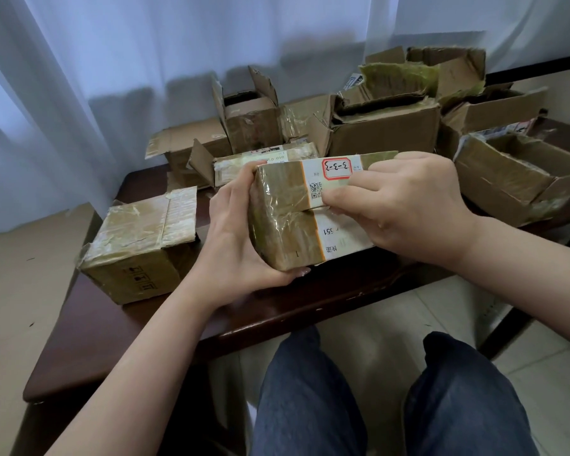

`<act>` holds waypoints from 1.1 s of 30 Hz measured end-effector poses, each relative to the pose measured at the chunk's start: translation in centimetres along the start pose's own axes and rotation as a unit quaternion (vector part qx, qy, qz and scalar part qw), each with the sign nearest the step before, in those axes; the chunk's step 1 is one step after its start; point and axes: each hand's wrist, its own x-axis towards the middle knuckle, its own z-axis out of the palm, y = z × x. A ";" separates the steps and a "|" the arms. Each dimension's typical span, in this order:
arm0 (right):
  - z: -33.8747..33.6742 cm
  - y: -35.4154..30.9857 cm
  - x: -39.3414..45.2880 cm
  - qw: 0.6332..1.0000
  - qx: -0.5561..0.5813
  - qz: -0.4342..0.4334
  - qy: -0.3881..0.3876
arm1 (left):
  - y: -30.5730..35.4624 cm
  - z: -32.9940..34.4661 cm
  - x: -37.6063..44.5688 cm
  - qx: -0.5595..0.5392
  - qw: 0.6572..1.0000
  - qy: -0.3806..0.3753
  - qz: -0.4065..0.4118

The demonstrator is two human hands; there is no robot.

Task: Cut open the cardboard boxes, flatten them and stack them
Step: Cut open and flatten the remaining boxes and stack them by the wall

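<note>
Both hands grasp a taped cardboard box [310, 212] above the bench's near edge: the left hand [241, 238] cups its near-left end, the right hand [399, 205] pinches the label at the seam, long axis running left to right.

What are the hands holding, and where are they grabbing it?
Both hands hold one taped cardboard box. The left hand grips its left end, thumb on top, fingers underneath. The right hand grips its right end, over the label.
</note>
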 end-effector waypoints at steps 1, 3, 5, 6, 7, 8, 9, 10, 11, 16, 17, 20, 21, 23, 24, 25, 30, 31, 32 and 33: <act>-0.1 0.2 -0.2 1.000 -0.002 0.000 0.001 | 0.0 0.0 0.0 -0.002 1.000 0.000 0.000; -0.1 0.5 -0.6 1.000 -0.003 0.004 0.004 | 0.0 0.0 0.0 -0.006 1.000 -0.002 0.000; 0.0 0.9 -1.1 1.000 -0.004 0.009 0.000 | -0.1 0.1 0.0 -0.008 1.000 -0.005 -0.003; 0.0 1.1 -1.3 1.000 -0.005 0.013 -0.004 | -0.1 0.1 0.0 -0.010 1.000 -0.006 -0.007; 0.1 1.2 -1.6 1.000 -0.005 0.017 -0.009 | -0.2 0.1 -0.1 -0.013 1.000 -0.007 -0.010; 0.1 1.4 -1.8 1.000 -0.007 0.021 -0.012 | -0.3 0.1 -0.2 -0.018 1.000 -0.008 -0.013; 0.2 1.7 -2.2 0.999 -0.012 0.025 -0.015 | -0.5 0.2 -0.2 -0.025 1.000 -0.008 -0.016; 0.3 2.0 -2.5 0.999 -0.020 0.028 -0.018 | -0.6 0.2 -0.3 -0.032 0.999 -0.009 -0.020; 0.4 2.2 -2.8 0.999 -0.028 0.028 -0.022 | -0.8 0.2 -0.3 -0.038 0.999 -0.011 -0.021; 0.5 3.9 -3.8 0.997 -0.066 0.020 -0.025 | -1.7 0.1 0.2 -0.083 0.996 -0.019 -0.008; 0.5 4.2 -4.1 0.997 -0.067 0.020 -0.023 | -1.9 0.0 0.2 -0.085 0.996 -0.022 -0.011; 0.6 4.6 -4.8 0.997 -0.067 0.026 -0.022 | -2.2 -0.4 0.3 -0.095 0.994 -0.035 -0.027; 0.6 4.8 -5.0 0.997 -0.071 0.029 -0.024 | -2.3 -0.6 0.3 -0.098 0.994 -0.039 -0.031; 0.5 5.3 -5.5 0.995 -0.083 0.043 -0.031 | -2.5 -1.0 0.0 -0.106 0.993 -0.045 -0.039; 0.5 5.6 -5.7 0.994 -0.087 0.055 -0.033 | -2.5 -1.3 -0.1 -0.113 0.992 -0.046 -0.043; 0.5 5.7 -5.9 0.993 -0.087 0.067 -0.035 | -2.4 -1.4 -0.1 -0.119 0.991 -0.046 -0.043; 1.1 6.2 -6.5 0.989 -0.076 0.117 -0.056 | -1.3 -1.9 -0.1 -0.108 0.993 -0.036 -0.022; 1.2 6.3 -7.2 0.985 -0.076 0.137 -0.070 | -1.3 -2.1 -0.2 -0.109 0.993 -0.037 -0.015; 1.3 6.3 -8.0 0.979 -0.066 0.172 -0.085 | -1.2 -2.2 -0.4 -0.105 0.994 -0.036 -0.007; 1.5 5.8 -8.6 0.970 -0.038 0.223 -0.093 | -1.2 -2.1 -0.4 -0.098 0.995 -0.030 -0.005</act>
